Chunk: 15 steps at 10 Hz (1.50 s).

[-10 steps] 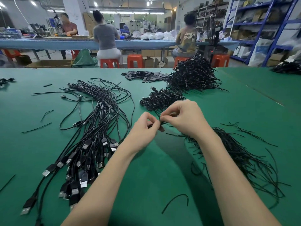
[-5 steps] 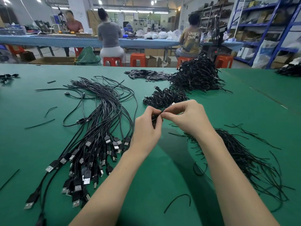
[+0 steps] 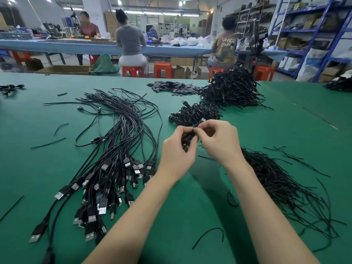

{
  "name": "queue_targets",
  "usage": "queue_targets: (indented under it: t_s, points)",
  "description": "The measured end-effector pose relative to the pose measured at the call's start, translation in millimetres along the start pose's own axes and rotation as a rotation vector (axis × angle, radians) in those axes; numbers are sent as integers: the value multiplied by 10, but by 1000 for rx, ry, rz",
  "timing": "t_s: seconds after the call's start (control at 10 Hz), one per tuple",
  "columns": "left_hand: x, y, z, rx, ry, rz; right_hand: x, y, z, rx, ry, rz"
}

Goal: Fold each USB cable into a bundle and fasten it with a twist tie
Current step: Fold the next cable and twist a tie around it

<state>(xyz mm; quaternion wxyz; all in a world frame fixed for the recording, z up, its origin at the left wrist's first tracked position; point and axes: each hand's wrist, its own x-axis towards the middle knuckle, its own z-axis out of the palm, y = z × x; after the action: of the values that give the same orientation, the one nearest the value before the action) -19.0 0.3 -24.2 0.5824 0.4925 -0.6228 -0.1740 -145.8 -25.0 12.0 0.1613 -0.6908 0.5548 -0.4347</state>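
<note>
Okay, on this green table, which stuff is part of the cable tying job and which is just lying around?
Job: folded cable in left hand and right hand; loose USB cables; twist ties; finished bundles.
Lying about: orange stools; cardboard boxes.

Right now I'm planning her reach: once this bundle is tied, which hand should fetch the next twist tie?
Probably the right hand: the pile of twist ties lies beside its wrist.

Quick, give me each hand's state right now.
Left hand: fingers curled round the cable bundle.
Right hand: fingertips pinch at the top of the same bundle, probably on the tie; the tie itself cannot be made out.
</note>
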Motion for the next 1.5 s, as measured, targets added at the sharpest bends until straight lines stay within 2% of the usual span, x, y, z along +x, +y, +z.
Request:
queue_targets:
  t_s: [0.1,0.2,0.3,0.4,0.5,0.6,0.7,0.8,0.9,1.0,1.1,1.2,1.3,1.4,1.5]
  points:
    - [114,121,53,-561,51,-441,-18,29,33,-42,89,-134]
    - [186,103,0,-806,49,-597,-5,23,69,116,69,-105]
    - [160,90,-55,-863,-13,-550,20,-38,41,627,-107,277]
    - [149,83,-66,-787,-59,-378,-7,-83,-33,1384,-379,898]
    - [188,66,-100,-830,-82,-393,-19,-69,-14,1423,-418,884]
    - [241,44,-176,-922,-81,-553,12,-25,-5,788,-230,370]
    - [262,14,-200,-968,-58,-636,2,103,7,175,-29,-239]
    - [259,15,-204,-950,-63,-642,-15,141,26,43,25,-428]
    - [252,19,-220,-904,-87,-657,-4,129,39,-27,117,-438]
    - [240,27,-204,-884,-88,-647,13,57,122,313,67,-77]
    - [228,38,-192,-868,-95,-605,7,-86,84,1279,-303,796]
    - [234,34,-207,-865,-86,-630,-22,-57,60,1193,-389,732]
    - [255,26,-237,-881,-54,-682,-17,19,8,510,-199,110]
    - [273,9,-273,-895,-39,-701,8,122,-14,46,-40,-314]
    - [276,1,-289,-895,-47,-707,-7,134,0,-10,51,-388]
